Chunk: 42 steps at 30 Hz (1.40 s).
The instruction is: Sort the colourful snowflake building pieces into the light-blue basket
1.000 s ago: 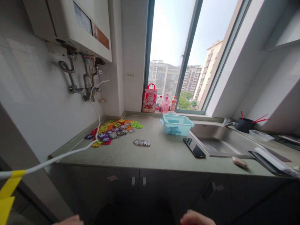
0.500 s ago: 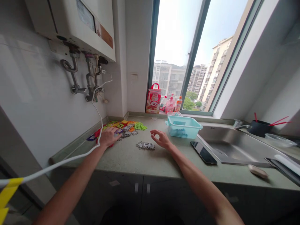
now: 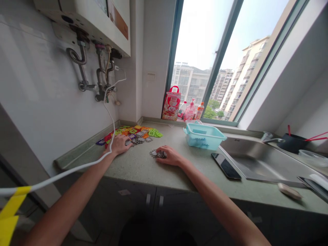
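My left hand (image 3: 119, 145) is at the near edge of a pile of colourful interlocking plastic pieces (image 3: 137, 131) in the counter's back left corner. Its thumb and fingers close around a grey interlocking piece (image 3: 127, 142), partly hidden by the hand. Farther right, my right hand (image 3: 169, 155) is down on a small separate group of grey interlocking pieces (image 3: 153, 153), fingers and thumb curled round some of them. Red, orange, yellow, green, purple and grey pieces lie flat in the big pile.
A light blue plastic tub (image 3: 205, 136) with blue pieces inside stands right of my right hand. Nearby are a phone (image 3: 226, 166), a steel sink (image 3: 252, 159) and a soap bar (image 3: 289, 191). A white cable (image 3: 84, 166) crosses above my left wrist. Bottles (image 3: 190, 111) line the windowsill.
My right hand has come down and left onto the small grey group and closed round pieces there. My left hand stays by the pile. The view has shifted slightly.
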{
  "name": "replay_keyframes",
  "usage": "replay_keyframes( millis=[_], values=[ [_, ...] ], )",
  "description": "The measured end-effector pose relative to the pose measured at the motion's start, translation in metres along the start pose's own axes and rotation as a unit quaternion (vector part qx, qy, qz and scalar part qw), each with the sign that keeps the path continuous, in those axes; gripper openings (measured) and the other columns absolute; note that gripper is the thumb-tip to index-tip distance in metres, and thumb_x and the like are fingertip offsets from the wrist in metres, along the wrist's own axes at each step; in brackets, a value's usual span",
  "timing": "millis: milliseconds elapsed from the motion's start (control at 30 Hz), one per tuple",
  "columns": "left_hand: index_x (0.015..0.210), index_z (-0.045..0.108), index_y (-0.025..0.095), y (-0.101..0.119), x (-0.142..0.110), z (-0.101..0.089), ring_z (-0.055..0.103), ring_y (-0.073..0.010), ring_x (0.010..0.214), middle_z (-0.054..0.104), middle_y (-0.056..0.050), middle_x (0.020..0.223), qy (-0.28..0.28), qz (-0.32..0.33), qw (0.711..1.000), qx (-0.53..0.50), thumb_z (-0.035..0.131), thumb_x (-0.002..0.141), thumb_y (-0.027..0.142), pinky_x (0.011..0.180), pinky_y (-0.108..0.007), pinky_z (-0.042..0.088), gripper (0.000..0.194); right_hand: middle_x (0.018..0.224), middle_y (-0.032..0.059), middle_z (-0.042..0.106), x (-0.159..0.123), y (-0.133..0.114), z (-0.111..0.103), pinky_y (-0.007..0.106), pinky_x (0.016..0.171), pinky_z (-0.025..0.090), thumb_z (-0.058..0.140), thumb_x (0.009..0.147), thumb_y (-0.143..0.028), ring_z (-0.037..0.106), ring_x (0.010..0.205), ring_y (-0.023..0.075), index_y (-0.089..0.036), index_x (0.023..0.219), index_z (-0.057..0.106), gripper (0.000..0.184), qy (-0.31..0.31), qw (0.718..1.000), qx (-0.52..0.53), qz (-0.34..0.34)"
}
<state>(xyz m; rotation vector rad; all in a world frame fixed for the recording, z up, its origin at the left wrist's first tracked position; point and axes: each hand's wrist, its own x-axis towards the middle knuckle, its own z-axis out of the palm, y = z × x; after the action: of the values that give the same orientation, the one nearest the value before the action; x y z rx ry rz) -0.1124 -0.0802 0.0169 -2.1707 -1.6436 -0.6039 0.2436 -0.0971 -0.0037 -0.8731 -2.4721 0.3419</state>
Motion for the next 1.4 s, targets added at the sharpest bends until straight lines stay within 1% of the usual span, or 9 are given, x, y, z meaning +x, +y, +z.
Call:
replay_keyframes(
  millis=[133, 300, 433, 567, 733, 867, 1000, 1233, 1400],
  values=[
    [0.100, 0.077, 0.017, 0.002, 0.001, -0.009, 0.065, -0.0321, 0.098, 0.078, -0.012, 0.096, 0.034, 0.005, 0.999, 0.001, 0.068, 0.085, 0.052, 0.094, -0.045, 0.045, 0.039, 0.112, 0.0070, 0.075, 0.002, 0.003, 0.005, 0.038, 0.103, 0.049, 0.075, 0.090, -0.034, 0.067, 0.110, 0.0249, -0.024, 0.111, 0.074, 0.023, 0.015, 1.000, 0.007, 0.009],
    [0.105, 0.076, 0.019, 0.016, 0.000, -0.012, 0.065, -0.0309, 0.101, 0.077, -0.011, 0.098, 0.081, 0.057, 0.995, -0.019, 0.069, 0.087, 0.055, 0.101, -0.046, 0.044, 0.041, 0.132, 0.0100, 0.070, -0.002, 0.012, -0.007, 0.042, 0.110, 0.046, 0.082, 0.084, -0.046, 0.064, 0.123, 0.0286, -0.025, 0.127, 0.070, 0.049, 0.008, 0.999, 0.023, 0.022],
    [0.105, 0.076, 0.020, 0.044, -0.005, -0.002, 0.068, -0.0279, 0.100, 0.077, -0.010, 0.101, 0.046, 0.160, 0.980, -0.108, 0.070, 0.087, 0.057, 0.097, -0.041, 0.048, 0.041, 0.127, 0.0097, 0.073, -0.010, 0.025, -0.028, 0.043, 0.106, 0.049, 0.084, 0.080, -0.047, 0.067, 0.118, 0.0299, -0.022, 0.127, 0.071, 0.055, -0.028, 0.994, 0.062, 0.086],
    [0.107, 0.076, 0.020, 0.075, -0.004, 0.008, 0.073, -0.0258, 0.099, 0.080, -0.009, 0.105, 0.016, 0.248, 0.951, -0.186, 0.071, 0.088, 0.052, 0.096, -0.039, 0.051, 0.038, 0.122, 0.0068, 0.075, -0.017, 0.034, -0.037, 0.039, 0.103, 0.051, 0.087, 0.074, -0.042, 0.069, 0.112, 0.0283, -0.022, 0.124, 0.073, 0.055, -0.029, 0.991, 0.087, 0.101],
    [0.105, 0.077, 0.021, 0.097, 0.021, 0.025, 0.074, -0.0229, 0.089, 0.080, -0.007, 0.100, -0.017, 0.330, 0.921, -0.206, 0.072, 0.088, 0.049, 0.090, -0.035, 0.053, 0.033, 0.108, 0.0036, 0.078, -0.016, 0.036, -0.035, 0.038, 0.097, 0.052, 0.081, 0.076, -0.031, 0.070, 0.103, 0.0254, -0.022, 0.109, 0.077, 0.034, -0.029, 0.991, 0.080, 0.105],
    [0.099, 0.079, 0.022, 0.114, 0.047, 0.046, 0.073, -0.0207, 0.083, 0.079, -0.007, 0.093, -0.029, 0.379, 0.901, -0.210, 0.069, 0.088, 0.047, 0.079, -0.029, 0.054, 0.029, 0.111, 0.0044, 0.078, -0.018, 0.041, -0.040, 0.035, 0.091, 0.053, 0.075, 0.077, -0.026, 0.070, 0.106, 0.0254, -0.021, 0.110, 0.076, 0.033, -0.019, 0.988, 0.100, 0.112],
    [0.099, 0.081, 0.022, 0.130, 0.058, 0.057, 0.073, -0.0197, 0.081, 0.079, -0.006, 0.090, -0.015, 0.376, 0.898, -0.229, 0.070, 0.086, 0.046, 0.076, -0.028, 0.054, 0.029, 0.106, 0.0036, 0.079, -0.023, 0.049, -0.045, 0.034, 0.089, 0.053, 0.075, 0.077, -0.027, 0.071, 0.102, 0.0237, -0.021, 0.107, 0.076, 0.031, -0.010, 0.988, 0.101, 0.114],
    [0.097, 0.079, 0.022, 0.132, 0.058, 0.051, 0.073, -0.0210, 0.086, 0.077, -0.006, 0.090, -0.011, 0.366, 0.895, -0.255, 0.073, 0.085, 0.047, 0.080, -0.029, 0.057, 0.029, 0.105, 0.0048, 0.078, -0.021, 0.065, -0.036, 0.031, 0.085, 0.052, 0.079, 0.077, -0.032, 0.069, 0.097, 0.0219, -0.019, 0.111, 0.077, 0.036, -0.004, 0.990, 0.107, 0.093],
    [0.098, 0.077, 0.022, 0.130, 0.058, 0.055, 0.073, -0.0225, 0.091, 0.078, -0.004, 0.093, 0.001, 0.297, 0.913, -0.280, 0.075, 0.083, 0.037, 0.087, -0.033, 0.057, 0.021, 0.096, 0.0012, 0.074, -0.017, 0.074, -0.026, 0.026, 0.076, 0.049, 0.076, 0.074, -0.026, 0.066, 0.086, 0.0174, -0.019, 0.108, 0.076, 0.034, 0.029, 0.991, 0.088, 0.101]
  ],
)
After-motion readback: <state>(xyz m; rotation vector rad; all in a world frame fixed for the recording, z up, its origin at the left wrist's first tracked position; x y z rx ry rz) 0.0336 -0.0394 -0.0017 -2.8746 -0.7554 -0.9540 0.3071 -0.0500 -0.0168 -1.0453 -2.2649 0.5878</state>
